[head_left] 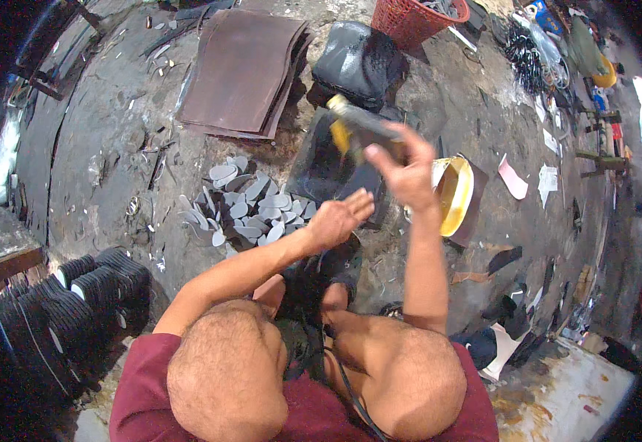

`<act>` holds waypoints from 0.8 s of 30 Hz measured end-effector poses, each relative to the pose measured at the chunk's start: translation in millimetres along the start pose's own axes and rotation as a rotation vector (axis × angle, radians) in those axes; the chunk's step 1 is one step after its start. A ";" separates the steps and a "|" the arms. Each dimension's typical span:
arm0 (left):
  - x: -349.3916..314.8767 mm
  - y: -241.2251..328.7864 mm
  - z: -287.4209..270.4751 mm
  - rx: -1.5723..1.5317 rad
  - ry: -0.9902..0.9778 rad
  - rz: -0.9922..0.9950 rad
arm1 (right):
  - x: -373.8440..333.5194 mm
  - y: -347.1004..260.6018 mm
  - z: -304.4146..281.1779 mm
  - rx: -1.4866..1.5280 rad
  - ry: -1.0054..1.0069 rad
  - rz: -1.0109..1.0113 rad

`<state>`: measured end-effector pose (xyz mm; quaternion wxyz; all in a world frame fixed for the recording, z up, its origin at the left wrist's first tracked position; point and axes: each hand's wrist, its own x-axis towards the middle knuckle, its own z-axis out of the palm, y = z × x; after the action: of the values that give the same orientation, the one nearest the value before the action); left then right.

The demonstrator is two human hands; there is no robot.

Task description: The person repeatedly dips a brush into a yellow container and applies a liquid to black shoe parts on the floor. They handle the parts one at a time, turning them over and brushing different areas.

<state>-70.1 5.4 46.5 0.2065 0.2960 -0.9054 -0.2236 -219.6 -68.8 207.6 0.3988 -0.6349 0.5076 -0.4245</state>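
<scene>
My right hand [408, 171] is closed around a dark, elongated tool [369, 124] with a pale yellow tip and a yellow part below it; motion blur hides its exact kind. The tool is raised above a dark flat block [310, 162] on the floor in front of me. My left hand [341, 219] is at the block's near edge, fingers stretched out close together, with nothing visible in them. A heap of grey, sole-shaped pieces [251, 202] lies just left of that hand. To the right of my right hand is an oval container [457, 197] with yellow inside.
A stack of brown sheets [244, 70] lies beyond the grey heap. Next to it sit a black, shiny bundle [358, 62] and a red basket [417, 22]. Rows of black soles [89, 302] stand at the left. Scraps, including a pink piece [512, 177], litter the right side.
</scene>
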 end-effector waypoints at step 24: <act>-24.4 -11.5 3.9 0.165 -0.269 -0.192 | 101.5 135.2 8.3 -0.986 -0.682 -0.320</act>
<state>-48.9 13.5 31.4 0.0360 0.3642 -0.9078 -0.2048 -240.6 -190.4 91.8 0.1296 -0.9126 0.3865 0.0319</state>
